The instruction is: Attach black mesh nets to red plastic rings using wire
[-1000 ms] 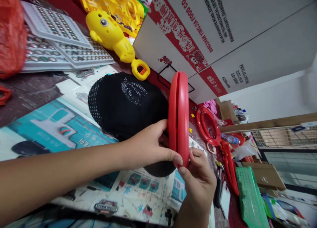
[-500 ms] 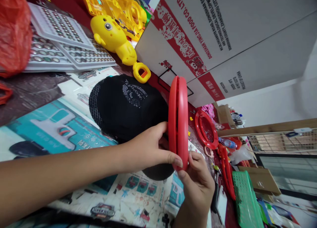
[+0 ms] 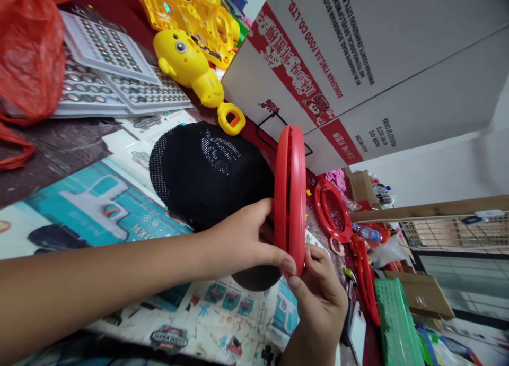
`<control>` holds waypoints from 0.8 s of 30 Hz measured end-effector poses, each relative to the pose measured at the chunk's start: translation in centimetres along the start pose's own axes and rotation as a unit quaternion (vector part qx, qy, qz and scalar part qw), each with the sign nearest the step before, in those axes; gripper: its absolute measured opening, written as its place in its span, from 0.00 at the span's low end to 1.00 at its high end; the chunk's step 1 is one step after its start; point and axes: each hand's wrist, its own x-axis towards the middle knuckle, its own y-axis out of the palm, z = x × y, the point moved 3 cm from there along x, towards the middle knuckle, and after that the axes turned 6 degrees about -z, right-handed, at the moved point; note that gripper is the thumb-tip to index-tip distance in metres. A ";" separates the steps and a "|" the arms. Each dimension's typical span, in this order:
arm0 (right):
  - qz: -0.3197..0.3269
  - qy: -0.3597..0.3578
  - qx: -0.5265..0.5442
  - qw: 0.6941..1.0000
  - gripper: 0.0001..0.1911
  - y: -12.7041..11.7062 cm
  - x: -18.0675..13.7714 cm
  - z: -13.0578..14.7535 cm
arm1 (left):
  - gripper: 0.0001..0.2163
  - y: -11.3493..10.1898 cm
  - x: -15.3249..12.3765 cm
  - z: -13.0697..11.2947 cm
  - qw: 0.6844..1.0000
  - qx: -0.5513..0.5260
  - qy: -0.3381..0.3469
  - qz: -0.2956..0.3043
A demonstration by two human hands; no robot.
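Note:
Between my hands a round red plastic casing (image 3: 295, 196) stands edge-on, made of two halves with a narrow dark gap along the seam. My left hand (image 3: 254, 238) grips its near side, the thumb pressed by the lower end of the seam and the other fingers mostly hidden behind it. At the lower right edge, my right hand (image 3: 320, 289) pinches the casing with thumb and fingers. Just behind and left of the casing lies a black cap (image 3: 246, 180) with a shiny studded pattern, apart of it covered by my left hand.
A large white carton (image 3: 358, 63) stands at the back. A yellow toy figure (image 3: 186, 63) and trays of small round pieces (image 3: 111, 48) lie at upper left, beside a red plastic bag (image 3: 32, 53). To the right are a red ring part (image 3: 345, 231) and a green basket (image 3: 397, 323).
Both hands keep their hold on the red casing, and the gap in its seam looks much the same. The whole view has shifted slightly, moving everything a little to the right.

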 end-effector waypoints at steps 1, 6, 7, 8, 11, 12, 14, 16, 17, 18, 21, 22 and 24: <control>-0.001 0.002 0.000 1.000 0.23 0.0 0.0 -0.1 | 0.25 0.0 0.0 0.0 1.000 -0.001 -0.005 0.004; 0.008 0.010 0.007 1.000 0.22 -0.1 0.1 -0.2 | 0.25 0.0 0.0 0.1 1.000 -0.009 -0.015 0.004; 0.013 0.008 0.015 1.000 0.22 -0.1 0.2 -0.2 | 0.25 0.0 -0.1 0.2 1.000 -0.011 -0.015 0.002; 0.018 0.007 0.021 1.000 0.22 -0.1 0.2 -0.1 | 0.25 0.0 -0.1 0.2 1.000 -0.012 -0.015 0.000; 0.025 0.006 0.029 0.999 0.22 -0.2 0.4 0.1 | 0.25 0.1 -0.2 0.3 1.000 -0.017 -0.021 0.000; 0.025 0.006 0.030 0.999 0.22 -0.2 0.4 0.1 | 0.25 0.1 -0.2 0.3 1.000 -0.019 -0.021 0.001; 0.024 0.005 0.024 0.999 0.20 -0.2 0.4 0.2 | 0.25 0.1 -0.2 0.3 1.000 -0.018 -0.019 0.001; 0.025 0.005 0.009 1.000 0.18 -0.1 0.4 0.3 | 0.26 0.1 -0.2 0.3 1.000 -0.013 -0.015 0.002; 0.025 0.004 0.002 1.000 0.17 -0.1 0.4 0.3 | 0.26 0.1 -0.1 0.4 1.000 -0.013 -0.014 0.004; 0.026 0.004 -0.002 1.000 0.16 -0.1 0.5 0.4 | 0.26 0.1 -0.1 0.4 1.000 -0.013 -0.012 0.005; 0.027 -0.001 -0.003 1.000 0.14 -0.1 0.6 0.7 | 0.26 0.0 -0.1 0.5 1.000 -0.016 -0.012 0.005; 0.028 0.000 -0.006 1.000 0.13 -0.1 0.6 0.8 | 0.26 0.0 -0.1 0.6 1.000 -0.019 -0.012 0.006; 0.030 0.006 -0.013 0.999 0.12 -0.2 0.6 0.9 | 0.25 0.0 0.0 0.7 1.000 -0.025 -0.010 0.010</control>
